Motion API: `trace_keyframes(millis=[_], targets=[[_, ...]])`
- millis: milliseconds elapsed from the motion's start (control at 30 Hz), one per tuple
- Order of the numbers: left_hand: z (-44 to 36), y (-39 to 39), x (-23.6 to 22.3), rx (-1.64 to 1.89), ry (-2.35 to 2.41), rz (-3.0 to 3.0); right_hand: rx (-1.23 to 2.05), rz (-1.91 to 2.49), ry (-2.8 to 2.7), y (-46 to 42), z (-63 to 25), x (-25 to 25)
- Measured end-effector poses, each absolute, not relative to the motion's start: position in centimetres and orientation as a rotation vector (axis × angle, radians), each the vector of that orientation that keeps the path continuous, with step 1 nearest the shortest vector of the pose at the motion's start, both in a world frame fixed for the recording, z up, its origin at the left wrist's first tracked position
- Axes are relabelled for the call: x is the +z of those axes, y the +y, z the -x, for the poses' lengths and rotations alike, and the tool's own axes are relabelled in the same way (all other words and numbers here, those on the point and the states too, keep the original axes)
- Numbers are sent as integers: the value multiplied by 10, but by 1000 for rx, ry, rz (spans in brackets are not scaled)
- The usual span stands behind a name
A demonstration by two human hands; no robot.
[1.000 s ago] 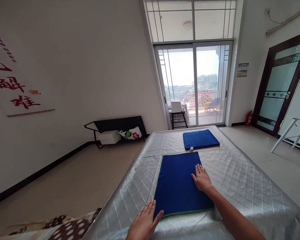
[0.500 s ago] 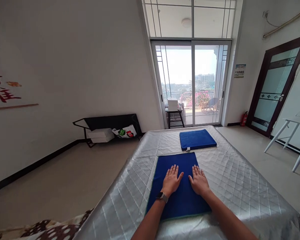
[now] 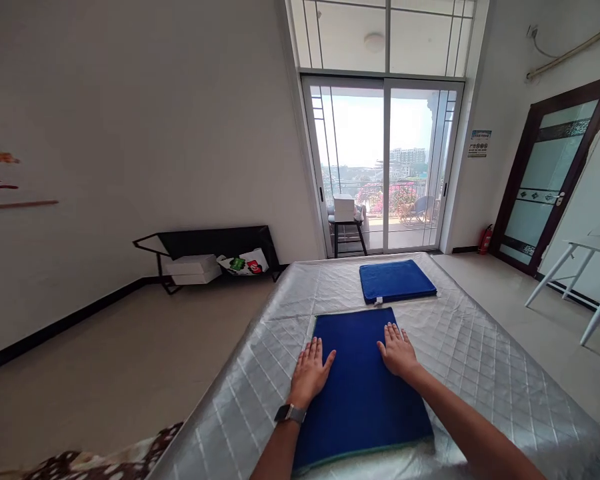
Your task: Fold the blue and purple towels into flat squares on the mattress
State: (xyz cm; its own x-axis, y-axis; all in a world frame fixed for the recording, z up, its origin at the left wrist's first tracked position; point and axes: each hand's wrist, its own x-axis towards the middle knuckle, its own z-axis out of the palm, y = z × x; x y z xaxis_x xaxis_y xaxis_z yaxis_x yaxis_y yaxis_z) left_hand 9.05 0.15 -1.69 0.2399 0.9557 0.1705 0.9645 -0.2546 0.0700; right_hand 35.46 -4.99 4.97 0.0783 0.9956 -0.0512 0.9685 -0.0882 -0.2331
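A dark blue towel (image 3: 360, 387) lies flat on the silver quilted bed cover (image 3: 480, 360) in front of me. My left hand (image 3: 313, 370) rests palm down on the towel's left edge, fingers spread, with a watch on the wrist. My right hand (image 3: 397, 350) lies flat on the towel's upper right part, fingers stretched out. Neither hand holds anything. A second blue towel (image 3: 396, 280), folded, lies farther away on the bed near its far end.
A black low rack (image 3: 210, 250) with white boxes and a bag stands by the left wall. Glass sliding doors (image 3: 385, 167) face the bed, with a small table (image 3: 347, 223) in front. A white table (image 3: 580, 267) is at the right. Spotted bedding (image 3: 105, 460) lies at the lower left.
My left hand has slid left from the towel's middle to its left edge. The right hand has stayed almost in place. One second ago the left hand was at the towel's near left corner.
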Motion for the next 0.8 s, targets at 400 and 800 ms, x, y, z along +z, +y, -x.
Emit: trace_keyframes(millis=[400, 800], targets=[[-80, -2, -24, -235, -1808, 2497, 333, 2228, -1906, 17, -366, 50], [-100, -9, 15, -240, -1875, 2547, 349, 2191, -1882, 18, -364, 44]])
